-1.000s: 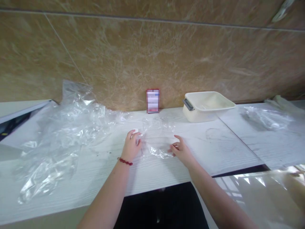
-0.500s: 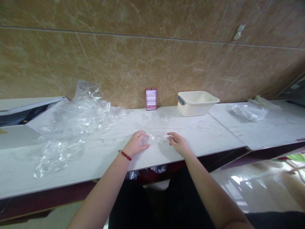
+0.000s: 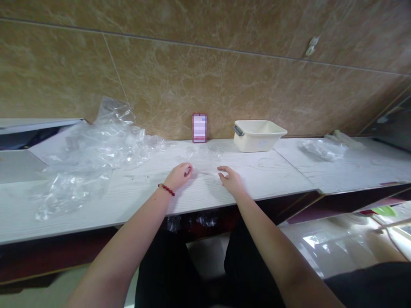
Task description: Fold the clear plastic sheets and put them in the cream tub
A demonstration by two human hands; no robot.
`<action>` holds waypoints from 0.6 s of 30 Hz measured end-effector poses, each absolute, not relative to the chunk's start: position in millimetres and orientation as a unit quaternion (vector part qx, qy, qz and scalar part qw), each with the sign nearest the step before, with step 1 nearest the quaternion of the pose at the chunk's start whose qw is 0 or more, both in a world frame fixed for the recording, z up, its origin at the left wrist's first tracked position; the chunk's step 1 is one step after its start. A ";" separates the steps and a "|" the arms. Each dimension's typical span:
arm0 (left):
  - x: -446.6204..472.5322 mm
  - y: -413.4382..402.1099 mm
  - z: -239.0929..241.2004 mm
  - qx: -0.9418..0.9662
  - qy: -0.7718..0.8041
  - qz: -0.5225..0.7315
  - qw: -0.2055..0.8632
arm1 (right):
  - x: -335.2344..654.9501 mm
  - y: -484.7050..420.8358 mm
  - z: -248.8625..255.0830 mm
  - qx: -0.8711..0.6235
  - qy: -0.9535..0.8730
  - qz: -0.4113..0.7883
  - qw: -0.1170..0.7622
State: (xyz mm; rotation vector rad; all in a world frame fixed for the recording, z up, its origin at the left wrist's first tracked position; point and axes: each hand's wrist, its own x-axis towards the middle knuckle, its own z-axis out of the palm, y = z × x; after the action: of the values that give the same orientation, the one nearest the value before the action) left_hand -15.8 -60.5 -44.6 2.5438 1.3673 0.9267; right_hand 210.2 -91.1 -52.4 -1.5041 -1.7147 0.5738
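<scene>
A thin clear plastic bag (image 3: 206, 173) lies flat on the white table, between my two hands. My left hand (image 3: 180, 176), with a red bead bracelet at the wrist, has thumb and fingertips closed on the bag's left edge. Opposite it, my right hand (image 3: 232, 181) hovers at the right edge with thumb and index finger apart. Whether its fingertips touch the film is hard to see. Just beyond, more clear plastic (image 3: 214, 151) lies before the phone, its outline faint.
A phone (image 3: 199, 129) leans upright against the marbled wall. To its right stands a cream bin (image 3: 257, 141) with a grey handle. Crumpled clear bags (image 3: 105, 143) heap on the left beside a white box (image 3: 19, 167). Another plastic bundle (image 3: 323, 149) lies at right.
My left fingers have drawn together into a pinch at the plastic's edge. My right thumb and index finger have spread apart. The camera view has shifted slightly.
</scene>
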 end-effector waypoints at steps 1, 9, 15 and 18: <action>-15.8 -60.2 -44.9 0.835 0.450 0.311 0.060 | 210.1 -90.6 -52.9 -0.586 -0.668 0.231 0.397; -10.9 -60.6 -45.4 0.843 0.446 0.293 0.073 | 210.0 -83.4 -57.4 -0.589 -0.642 0.263 0.415; -7.6 -64.2 -43.2 0.851 0.454 0.260 0.042 | 212.7 -79.5 -56.3 -0.610 -0.668 0.181 0.386; -7.8 -67.9 -41.1 0.854 0.451 0.255 0.046 | 213.4 -79.3 -52.8 -0.620 -0.687 0.124 0.357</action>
State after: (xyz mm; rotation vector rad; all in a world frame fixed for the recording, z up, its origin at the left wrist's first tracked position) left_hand -7.8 -67.9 -41.1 2.6091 1.3762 0.7774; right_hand 213.4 -79.3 -52.8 -1.6011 -1.7738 0.3212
